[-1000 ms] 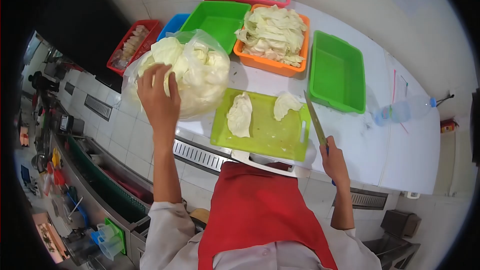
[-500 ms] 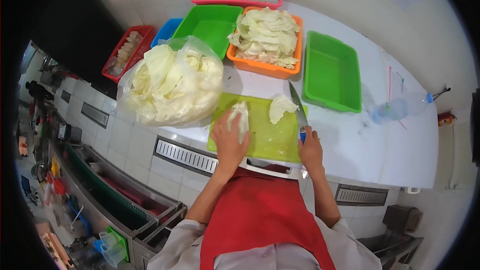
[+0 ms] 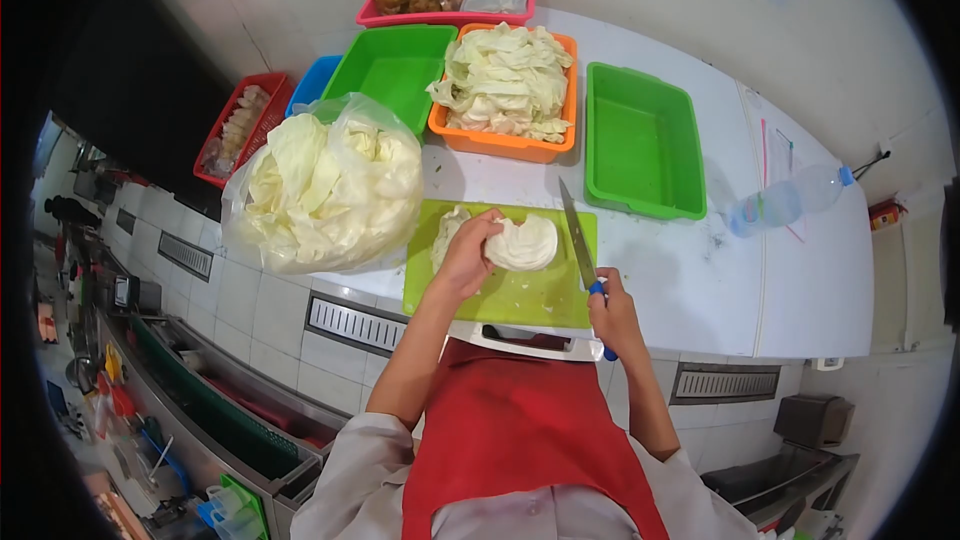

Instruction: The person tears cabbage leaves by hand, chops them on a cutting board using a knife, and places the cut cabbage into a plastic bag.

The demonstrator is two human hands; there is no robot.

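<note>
My left hand point(image 3: 468, 258) is closed on the edge of a pale cabbage piece point(image 3: 527, 245) over the middle of the green cutting board point(image 3: 545, 310). Another cabbage piece point(image 3: 446, 230) lies at the board's left side, partly behind that hand. At the board's right edge, my right hand point(image 3: 615, 320) grips the blue handle of a knife point(image 3: 578, 235). Its blade points away from me, beside the held piece and apart from it. Left of the board sits a clear plastic bag point(image 3: 330, 240) full of cabbage leaves.
Behind the board stands an orange tub point(image 3: 505, 145) heaped with cabbage leaves. Green tubs stand to its left point(image 3: 390, 70) and right point(image 3: 645, 145). A pink tray point(image 3: 450, 18) with bagged food is at the back. A plastic bottle point(image 3: 790, 202) lies on the right.
My left hand has moved right and now holds up a cabbage piece; before, it rested on one at the left. The loose leaf no longer lies near the knife. My view has shifted slightly.
</note>
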